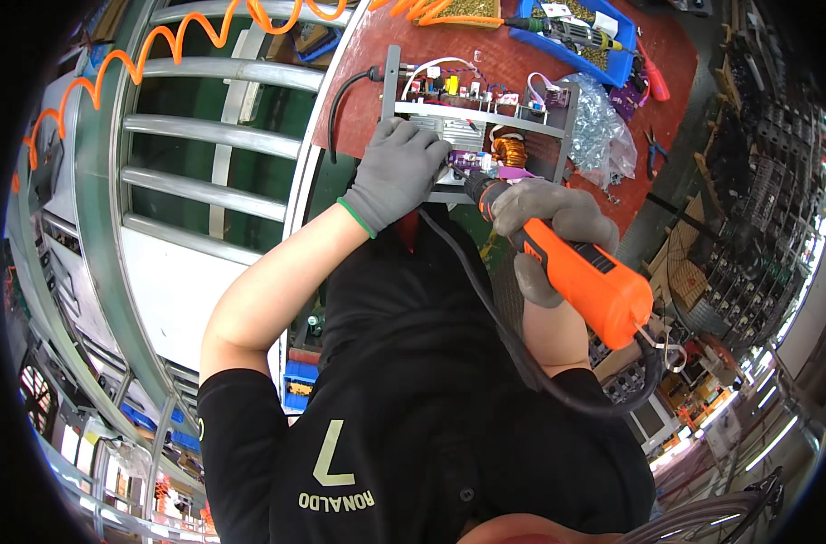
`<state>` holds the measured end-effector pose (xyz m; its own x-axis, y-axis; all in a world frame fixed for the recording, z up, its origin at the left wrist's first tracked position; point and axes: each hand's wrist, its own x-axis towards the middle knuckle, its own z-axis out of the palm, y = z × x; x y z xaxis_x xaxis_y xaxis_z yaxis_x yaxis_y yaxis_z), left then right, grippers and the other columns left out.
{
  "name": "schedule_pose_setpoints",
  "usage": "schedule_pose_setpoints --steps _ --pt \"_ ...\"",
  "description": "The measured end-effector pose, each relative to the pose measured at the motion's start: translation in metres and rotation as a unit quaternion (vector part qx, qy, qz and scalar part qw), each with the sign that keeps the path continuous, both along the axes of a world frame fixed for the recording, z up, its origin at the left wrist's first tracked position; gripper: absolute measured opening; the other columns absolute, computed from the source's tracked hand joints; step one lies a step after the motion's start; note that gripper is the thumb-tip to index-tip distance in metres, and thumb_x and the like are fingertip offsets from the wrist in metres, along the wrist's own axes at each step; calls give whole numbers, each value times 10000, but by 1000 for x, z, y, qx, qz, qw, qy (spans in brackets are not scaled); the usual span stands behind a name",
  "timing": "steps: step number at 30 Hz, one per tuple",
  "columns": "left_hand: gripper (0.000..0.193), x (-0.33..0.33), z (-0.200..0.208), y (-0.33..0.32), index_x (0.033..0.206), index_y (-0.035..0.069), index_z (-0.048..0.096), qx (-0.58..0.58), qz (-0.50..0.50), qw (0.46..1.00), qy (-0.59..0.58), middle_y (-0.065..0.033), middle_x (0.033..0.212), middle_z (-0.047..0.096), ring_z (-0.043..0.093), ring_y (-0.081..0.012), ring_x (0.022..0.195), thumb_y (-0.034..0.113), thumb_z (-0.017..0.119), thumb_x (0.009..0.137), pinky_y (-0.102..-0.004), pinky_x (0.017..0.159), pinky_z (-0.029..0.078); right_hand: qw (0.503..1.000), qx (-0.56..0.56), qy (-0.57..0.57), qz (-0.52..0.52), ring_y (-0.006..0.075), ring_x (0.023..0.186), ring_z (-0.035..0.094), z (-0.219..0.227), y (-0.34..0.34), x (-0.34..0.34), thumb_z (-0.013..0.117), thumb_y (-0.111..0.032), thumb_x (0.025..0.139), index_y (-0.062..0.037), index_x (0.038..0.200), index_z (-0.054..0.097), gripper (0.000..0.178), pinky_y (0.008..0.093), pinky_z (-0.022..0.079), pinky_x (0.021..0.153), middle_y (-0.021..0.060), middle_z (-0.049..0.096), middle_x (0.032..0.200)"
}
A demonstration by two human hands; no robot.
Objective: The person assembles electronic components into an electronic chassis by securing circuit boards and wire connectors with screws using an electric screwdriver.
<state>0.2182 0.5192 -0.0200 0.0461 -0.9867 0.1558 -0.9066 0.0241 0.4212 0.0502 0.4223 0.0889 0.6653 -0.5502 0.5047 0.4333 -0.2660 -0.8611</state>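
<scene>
A grey metal chassis (565,136) holding circuit boards, a silver heat sink (451,134) and a copper-wound coil (509,150) sits in front of me at the table's near edge. My left hand (399,168), in a grey glove with a green cuff, lies over the chassis's left side with bent fingers gripping it. Its fingertips reach beside a small purple circuit board (467,161). In my gloved right hand (558,218) is an orange electric screwdriver (594,286), its nose pointing at the chassis's near side by that board. The exact contact of the bit is too small to make out.
Red matting (653,100) covers the table. A blue bin (623,62) of small hardware, a clear plastic bag (603,136) and pliers (654,152) lie on the right. Left is a roller conveyor (213,133), with an orange coiled hose (164,38) above. A black cord (445,240) trails from the screwdriver.
</scene>
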Motion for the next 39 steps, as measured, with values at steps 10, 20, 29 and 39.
schedule_pose_setpoints --steps 10,20,29,39 --pt "297 -1 15 4 1055 166 670 -16 0 999 42 -6 972 632 556 -230 929 300 692 790 -397 910 394 919 181 -192 -292 249 786 642 50 -24 -79 657 -179 809 -41 1224 507 462 442 529 741 135 626 1101" --pt "146 -9 13 6 905 194 689 -3 -66 997 -41 -3 926 616 583 -224 942 220 689 761 -393 866 425 832 253 -265 -417 202 840 609 41 -14 -244 735 -258 766 -75 1187 514 510 382 529 754 84 589 1106" --pt "274 -23 6 -1 1007 163 679 30 -3 999 -39 -52 1000 666 608 -286 956 264 737 759 -419 857 467 831 302 -358 -301 200 856 599 30 9 -286 723 -209 777 -55 1171 573 449 363 504 761 98 597 1126" --pt "335 -14 2 -4 1083 141 651 72 -41 995 -51 -80 1003 639 589 -303 970 311 694 797 -423 869 454 843 334 -339 -253 189 852 605 25 11 -304 718 -196 803 -87 1212 531 463 363 503 776 94 612 1144"
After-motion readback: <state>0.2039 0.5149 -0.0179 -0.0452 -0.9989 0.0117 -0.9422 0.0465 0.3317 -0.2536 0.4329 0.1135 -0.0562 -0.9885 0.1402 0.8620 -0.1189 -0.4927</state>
